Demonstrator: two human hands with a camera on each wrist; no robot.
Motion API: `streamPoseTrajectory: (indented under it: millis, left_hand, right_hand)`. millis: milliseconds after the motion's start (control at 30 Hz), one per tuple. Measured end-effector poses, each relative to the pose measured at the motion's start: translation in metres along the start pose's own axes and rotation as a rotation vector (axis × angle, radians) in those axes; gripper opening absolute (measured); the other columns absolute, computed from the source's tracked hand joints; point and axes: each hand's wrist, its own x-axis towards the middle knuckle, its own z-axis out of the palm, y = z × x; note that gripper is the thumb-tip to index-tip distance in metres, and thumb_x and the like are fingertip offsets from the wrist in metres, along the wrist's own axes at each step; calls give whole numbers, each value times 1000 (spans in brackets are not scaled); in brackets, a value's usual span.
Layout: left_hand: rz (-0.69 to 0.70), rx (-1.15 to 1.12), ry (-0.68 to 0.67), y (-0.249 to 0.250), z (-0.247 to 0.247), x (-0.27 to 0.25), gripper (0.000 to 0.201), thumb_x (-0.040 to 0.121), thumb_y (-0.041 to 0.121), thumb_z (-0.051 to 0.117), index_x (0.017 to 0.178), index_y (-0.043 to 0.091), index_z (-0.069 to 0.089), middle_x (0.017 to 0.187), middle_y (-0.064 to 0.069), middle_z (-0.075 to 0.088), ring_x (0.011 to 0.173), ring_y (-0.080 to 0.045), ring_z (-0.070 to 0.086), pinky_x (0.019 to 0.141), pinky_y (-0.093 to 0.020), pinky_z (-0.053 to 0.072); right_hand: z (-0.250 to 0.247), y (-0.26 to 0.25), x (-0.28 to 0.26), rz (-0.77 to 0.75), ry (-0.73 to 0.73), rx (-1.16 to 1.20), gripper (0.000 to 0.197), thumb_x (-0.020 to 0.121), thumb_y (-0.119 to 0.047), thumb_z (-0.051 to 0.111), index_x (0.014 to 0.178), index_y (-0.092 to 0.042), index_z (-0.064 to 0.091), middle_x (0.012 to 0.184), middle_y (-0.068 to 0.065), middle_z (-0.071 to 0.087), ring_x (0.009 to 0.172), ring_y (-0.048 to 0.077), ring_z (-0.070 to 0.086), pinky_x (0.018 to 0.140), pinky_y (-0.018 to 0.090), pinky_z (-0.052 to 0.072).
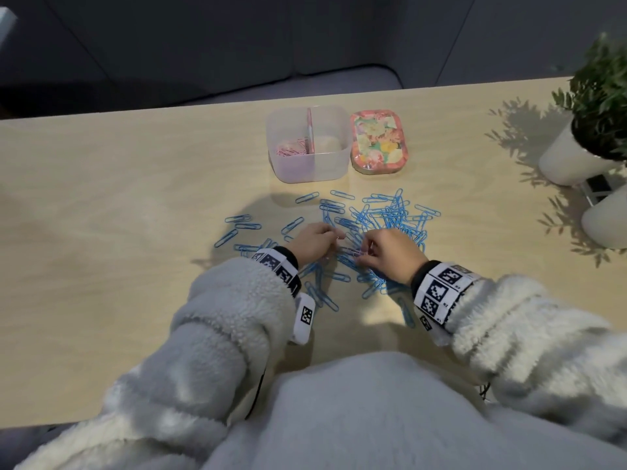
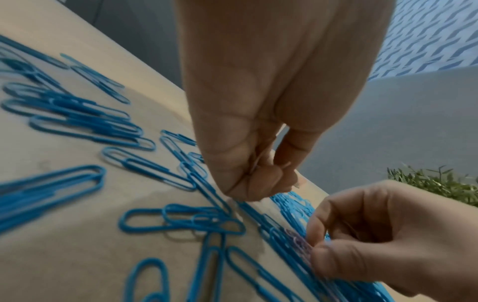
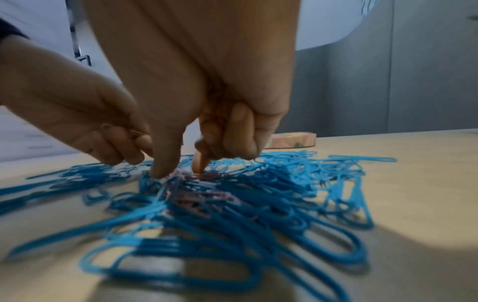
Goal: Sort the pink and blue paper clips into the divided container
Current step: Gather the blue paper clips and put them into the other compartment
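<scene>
Blue paper clips (image 1: 383,218) lie spread over the wooden table (image 1: 118,215) in front of the clear divided container (image 1: 341,164). Pink clips (image 1: 291,149) fill its left compartment; the right one looks empty. My right hand (image 1: 364,252) reaches into the near part of the pile, its thumb and forefinger pinching a pink clip (image 2: 297,241) among the blue ones (image 3: 232,214). A few more pink clips (image 3: 196,198) show there. Just left of it, my left hand (image 1: 334,240) has its fingers (image 2: 258,183) curled round thin pink clips.
A floral lid (image 1: 378,142) lies right of the container. Two white pots, one (image 1: 573,161) holding a green plant (image 1: 604,89), stand at the table's right edge. The left half of the table is bare wood.
</scene>
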Motion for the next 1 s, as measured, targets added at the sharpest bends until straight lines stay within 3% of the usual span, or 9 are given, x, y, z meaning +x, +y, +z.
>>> streamPoseTrajectory:
  millis: [67,133,200,300,467,567,800,900,1000]
  left_hand:
    - [40,68,22,2,5,2,14,92,12,48,78,12,53,65,0,51,52,-11,44,37,-10,35]
    - [146,282,22,1,10,3,11,88,17,56,79,12,55,69,-3,56,61,-15,51,52,-14,42]
    - [198,543,24,-4,13,5,8,86,17,57,89,9,60,88,-12,64,84,-25,57,73,-27,42]
    - [234,708,42,-11,10,6,14,87,13,53,98,7,60,107,-14,64,104,-28,56,84,-32,39]
    - [289,741,48,-10,3,5,16,88,13,52,98,9,63,100,-11,63,100,-28,56,79,-31,40]
    - [328,760,3,-7,4,4,13,86,19,57,94,13,64,83,-1,53,93,-25,57,75,-29,39]
    - [380,848,-29,-6,7,7,15,88,21,57,96,9,61,103,-11,60,99,-25,55,83,-33,41]
    - [351,809,-39,-9,4,5,16,90,20,56,95,5,59,105,-13,57,99,-26,53,85,-32,40]
    - [322,637,21,-10,1,4,10,91,19,52,86,11,53,88,-7,55,83,-22,51,74,-30,38]
  right_hand:
    - [4,2,-1,-37,-3,-29,12,78,-23,68,82,-14,62,85,10,66,83,29,58,68,32,41]
    - [9,4,-1,-70,-1,-47,5,80,-20,63,82,-16,61,84,8,65,84,29,59,70,34,44]
    - [11,6,0,-74,-10,-6,9,81,-18,60,73,-20,57,68,-1,56,72,24,54,64,30,39]
    - [7,15,2,-26,-40,220,30,85,-11,56,60,-24,44,55,-8,47,54,14,44,59,26,35]
    - [-7,26,-6,123,-49,650,28,88,-1,54,66,-17,52,55,0,46,39,1,40,44,18,34]
    - [-18,31,-9,206,16,812,27,87,3,52,66,-14,54,56,4,46,40,6,39,40,17,30]
    - [-28,45,-14,279,138,1135,18,86,8,53,82,-8,59,45,-3,57,33,6,41,33,16,31]
    - [-32,46,-12,363,172,1170,26,89,7,40,85,-6,62,59,2,55,36,6,46,35,16,35]
    - [-38,47,-14,503,73,1325,34,88,-1,26,75,-8,56,64,3,44,36,8,48,37,16,42]
